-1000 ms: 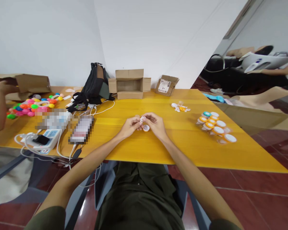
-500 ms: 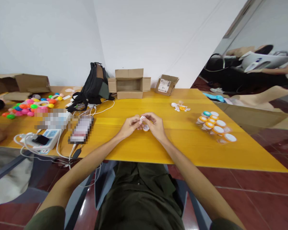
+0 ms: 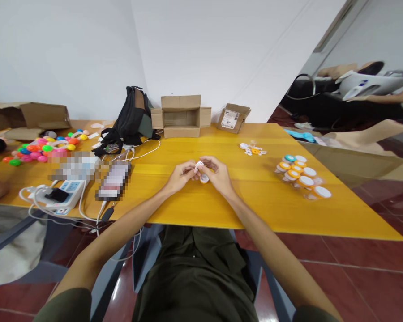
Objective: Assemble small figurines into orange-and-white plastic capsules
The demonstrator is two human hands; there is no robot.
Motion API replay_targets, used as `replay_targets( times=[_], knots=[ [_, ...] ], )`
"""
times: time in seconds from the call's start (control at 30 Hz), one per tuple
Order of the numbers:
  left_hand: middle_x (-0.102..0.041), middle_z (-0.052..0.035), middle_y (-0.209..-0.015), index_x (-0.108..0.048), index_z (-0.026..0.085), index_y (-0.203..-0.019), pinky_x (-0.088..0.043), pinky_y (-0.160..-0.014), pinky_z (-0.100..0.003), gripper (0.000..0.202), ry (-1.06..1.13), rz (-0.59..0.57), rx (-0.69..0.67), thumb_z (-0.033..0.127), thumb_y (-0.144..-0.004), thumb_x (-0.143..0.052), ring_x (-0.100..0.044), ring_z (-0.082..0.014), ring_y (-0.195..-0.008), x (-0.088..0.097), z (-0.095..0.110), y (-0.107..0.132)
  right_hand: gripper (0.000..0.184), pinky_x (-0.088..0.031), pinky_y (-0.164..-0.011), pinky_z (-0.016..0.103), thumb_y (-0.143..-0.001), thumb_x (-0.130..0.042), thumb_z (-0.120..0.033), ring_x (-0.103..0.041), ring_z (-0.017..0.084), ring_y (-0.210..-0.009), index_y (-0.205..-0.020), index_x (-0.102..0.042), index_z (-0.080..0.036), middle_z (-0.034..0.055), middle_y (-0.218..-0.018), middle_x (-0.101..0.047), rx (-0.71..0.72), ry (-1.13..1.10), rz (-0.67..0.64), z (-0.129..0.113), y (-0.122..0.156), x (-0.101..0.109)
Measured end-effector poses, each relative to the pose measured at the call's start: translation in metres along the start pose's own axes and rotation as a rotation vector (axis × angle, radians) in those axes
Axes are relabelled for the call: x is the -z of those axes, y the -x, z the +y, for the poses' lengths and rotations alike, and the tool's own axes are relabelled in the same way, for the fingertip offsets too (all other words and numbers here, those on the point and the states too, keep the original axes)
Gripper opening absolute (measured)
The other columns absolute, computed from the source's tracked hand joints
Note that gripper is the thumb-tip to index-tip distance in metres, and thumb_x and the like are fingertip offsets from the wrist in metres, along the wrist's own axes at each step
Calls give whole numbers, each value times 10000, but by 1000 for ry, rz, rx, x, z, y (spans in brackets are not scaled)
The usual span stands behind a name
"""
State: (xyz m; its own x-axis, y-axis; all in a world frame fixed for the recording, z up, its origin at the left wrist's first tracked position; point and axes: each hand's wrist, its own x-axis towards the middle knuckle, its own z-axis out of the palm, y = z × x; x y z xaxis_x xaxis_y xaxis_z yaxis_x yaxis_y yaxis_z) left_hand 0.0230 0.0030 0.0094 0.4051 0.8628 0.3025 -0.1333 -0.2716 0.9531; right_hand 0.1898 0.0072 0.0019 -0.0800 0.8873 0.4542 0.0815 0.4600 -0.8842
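Near the middle of the table, my left hand (image 3: 183, 175) and my right hand (image 3: 217, 174) meet at a small white piece (image 3: 199, 165) with dark marks. Both hands are closed, pinching it between thumbs and fingertips; its exact kind is too small to make out. Just below the fingers a round white lid with an orange rim (image 3: 204, 178) shows on the table, partly covered by my right hand. Farther back lies a little group of white pieces and an orange ring (image 3: 255, 151). Several clear jars with white, orange and teal lids (image 3: 305, 181) stand together at the right.
Two cardboard boxes (image 3: 182, 131) and a black backpack (image 3: 129, 118) stand along the wall. At left are a phone (image 3: 114, 181), a power strip (image 3: 69, 192) with cables and colourful plastic balls (image 3: 42, 150). Another person's arm (image 3: 386, 98) shows at far right.
The white piece has turned slightly between my fingers, showing more of its marked face. Otherwise my hands stay in nearly the same place.
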Motion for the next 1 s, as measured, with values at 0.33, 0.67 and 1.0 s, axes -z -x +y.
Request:
replay_targets(
  times=[0.33,0.67,1.0],
  knots=[
    [-707,-34,-750,-688,160,-891,-512,-649,-270,493,-56,-1,-22,646,-814,-716,-622,-131,-649,0,-2,1,269,-549,-749,346,-806,-733,-505,-698,204,-787,-835,-723,-238,27,-813,-760,30,24,10,-6,0,0],
    [-691,-28,-762,-685,162,-920,-521,-659,-268,505,-94,-13,-57,659,-832,-685,-624,-136,-664,1,-5,2,336,-555,-725,339,-806,-749,-569,-672,192,-740,-746,-720,-239,21,-754,-721,75,44,-31,-13,1,4],
    [-692,-35,-862,-686,178,-936,-516,-779,-287,282,-352,57,-154,442,-946,-587,-634,-166,-801,0,-1,5,285,-560,-727,337,-875,-703,-511,-662,186,-744,-779,-753,-246,25,-782,-718,184,105,-39,-18,2,4]
  ],
)
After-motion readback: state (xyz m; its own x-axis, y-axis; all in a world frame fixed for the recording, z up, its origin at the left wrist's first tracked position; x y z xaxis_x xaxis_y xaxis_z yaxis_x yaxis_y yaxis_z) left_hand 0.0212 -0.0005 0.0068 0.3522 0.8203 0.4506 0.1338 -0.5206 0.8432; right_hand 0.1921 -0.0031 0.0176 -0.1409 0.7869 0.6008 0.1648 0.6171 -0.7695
